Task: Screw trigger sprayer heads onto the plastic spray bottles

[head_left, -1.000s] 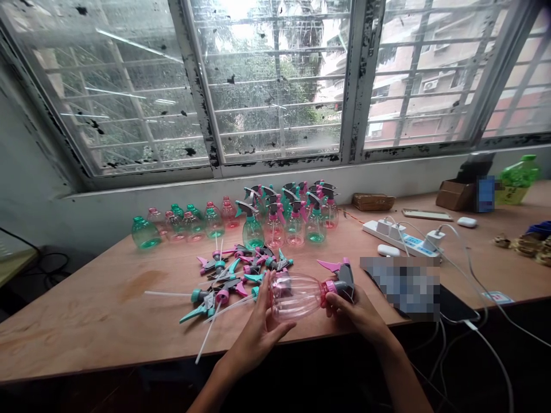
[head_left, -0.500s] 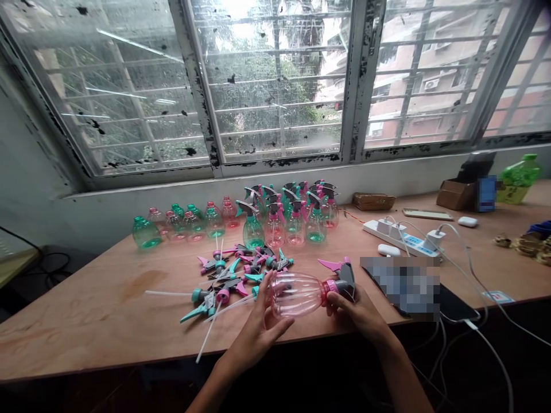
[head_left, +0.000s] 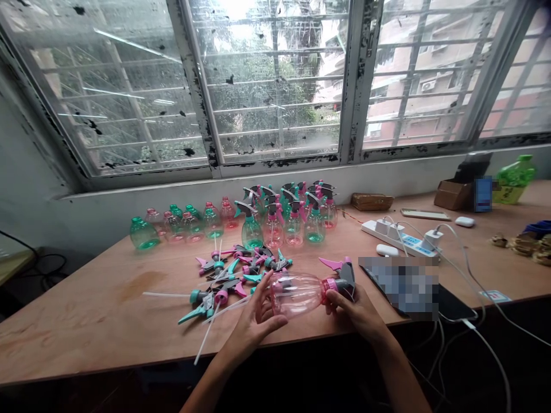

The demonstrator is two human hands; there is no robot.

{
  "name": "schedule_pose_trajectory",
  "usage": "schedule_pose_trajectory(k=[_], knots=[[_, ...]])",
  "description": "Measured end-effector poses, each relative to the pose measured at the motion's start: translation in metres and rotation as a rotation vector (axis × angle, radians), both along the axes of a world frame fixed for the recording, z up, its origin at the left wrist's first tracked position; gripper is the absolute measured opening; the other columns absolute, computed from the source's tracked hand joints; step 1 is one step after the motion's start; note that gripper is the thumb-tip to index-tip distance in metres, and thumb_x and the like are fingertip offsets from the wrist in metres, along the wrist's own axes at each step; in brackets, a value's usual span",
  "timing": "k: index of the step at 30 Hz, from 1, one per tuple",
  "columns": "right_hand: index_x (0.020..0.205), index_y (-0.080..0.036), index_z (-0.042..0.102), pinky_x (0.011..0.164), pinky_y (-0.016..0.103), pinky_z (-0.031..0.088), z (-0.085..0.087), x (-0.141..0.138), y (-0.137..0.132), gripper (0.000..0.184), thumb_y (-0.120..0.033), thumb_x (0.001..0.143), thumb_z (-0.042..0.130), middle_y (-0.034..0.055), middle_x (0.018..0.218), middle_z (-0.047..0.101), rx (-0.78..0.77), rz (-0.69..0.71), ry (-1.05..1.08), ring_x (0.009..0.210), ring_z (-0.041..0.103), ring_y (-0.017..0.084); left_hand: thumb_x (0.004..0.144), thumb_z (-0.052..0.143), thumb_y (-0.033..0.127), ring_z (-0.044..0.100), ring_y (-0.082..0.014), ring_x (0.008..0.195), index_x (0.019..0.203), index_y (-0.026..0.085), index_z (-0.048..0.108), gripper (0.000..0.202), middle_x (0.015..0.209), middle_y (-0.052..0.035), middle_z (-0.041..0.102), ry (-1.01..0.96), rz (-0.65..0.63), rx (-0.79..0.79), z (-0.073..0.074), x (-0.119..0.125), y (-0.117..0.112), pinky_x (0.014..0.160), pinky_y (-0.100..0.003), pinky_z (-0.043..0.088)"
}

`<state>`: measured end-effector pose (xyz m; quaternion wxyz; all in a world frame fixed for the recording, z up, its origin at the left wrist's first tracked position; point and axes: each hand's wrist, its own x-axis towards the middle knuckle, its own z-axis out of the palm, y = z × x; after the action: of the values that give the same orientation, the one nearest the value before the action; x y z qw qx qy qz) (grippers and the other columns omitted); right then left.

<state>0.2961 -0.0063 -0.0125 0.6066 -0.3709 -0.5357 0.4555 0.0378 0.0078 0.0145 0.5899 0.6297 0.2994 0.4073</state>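
A clear pink spray bottle (head_left: 298, 293) lies sideways in the air above the table's front edge, its base to the left. Its grey and pink trigger head (head_left: 343, 280) sits on the neck, the pink trigger pointing up and left. My right hand (head_left: 358, 308) is closed around the collar and head. Around the base, my left hand (head_left: 252, 326) is loosely cupped, with its thumb apart from the fingers. Just beyond it lies a pile of loose trigger heads (head_left: 221, 295), pink, teal and grey, with white dip tubes.
Behind the pile stand several headless bottles (head_left: 144, 234), green and pink, and a group of bottles with heads (head_left: 251, 232). To the right are a white power strip (head_left: 400, 238) with cables, a dark phone (head_left: 454, 302), a white earbud case (head_left: 387, 250) and a cardboard box (head_left: 451, 194).
My left hand has loosened and shifted slightly left on the bottle's base. The right hand keeps its hold on the head, and the bottle has hardly moved.
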Motion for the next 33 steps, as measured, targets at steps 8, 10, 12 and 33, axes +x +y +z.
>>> schedule_pose_trajectory(k=[8, 10, 12, 33], knots=[[0.076, -0.017, 0.070, 0.050, 0.026, 0.050, -0.0003, -0.0005, 0.0010, 0.039, -0.055, 0.084, 0.078, 0.0033, 0.065, 0.068, -0.010, -0.007, -0.013, 0.056, 0.062, 0.017, 0.075, 0.087, 0.049, 0.034, -0.0391, 0.152, 0.162, 0.034, 0.022, 0.110, 0.164, -0.0117, 0.039, 0.010, 0.003, 0.015, -0.0083, -0.0016, 0.0044, 0.120, -0.052, 0.038], [0.077, -0.017, 0.071, 0.049, 0.027, 0.050, 0.0016, -0.0011, 0.0000, 0.040, -0.056, 0.083, 0.078, 0.0035, 0.065, 0.069, -0.016, -0.007, -0.035, 0.056, 0.063, 0.017, 0.078, 0.081, 0.057, 0.032, -0.0401, 0.153, 0.160, 0.030, 0.030, 0.100, 0.165, -0.0118, 0.037, 0.034, 0.031, 0.029, -0.0075, -0.0023, 0.0048, 0.121, -0.053, 0.036], [0.078, -0.018, 0.070, 0.049, 0.027, 0.050, 0.0027, -0.0012, -0.0007, 0.041, -0.057, 0.082, 0.078, 0.0035, 0.066, 0.069, -0.018, -0.009, -0.044, 0.056, 0.063, 0.017, 0.081, 0.079, 0.056, 0.033, -0.0396, 0.152, 0.158, 0.029, 0.036, 0.091, 0.162, -0.0113, 0.043, 0.045, 0.037, 0.027, -0.0061, -0.0024, 0.0045, 0.122, -0.054, 0.035], [0.079, -0.018, 0.070, 0.049, 0.028, 0.050, -0.0017, 0.0001, 0.0009, 0.040, -0.056, 0.083, 0.079, 0.0033, 0.065, 0.069, -0.007, -0.024, -0.004, 0.055, 0.063, 0.018, 0.084, 0.080, 0.037, 0.051, -0.0355, 0.141, 0.162, 0.040, 0.020, 0.099, 0.162, -0.0068, 0.044, 0.048, -0.024, 0.041, -0.0060, -0.0005, 0.0029, 0.119, -0.053, 0.039]])
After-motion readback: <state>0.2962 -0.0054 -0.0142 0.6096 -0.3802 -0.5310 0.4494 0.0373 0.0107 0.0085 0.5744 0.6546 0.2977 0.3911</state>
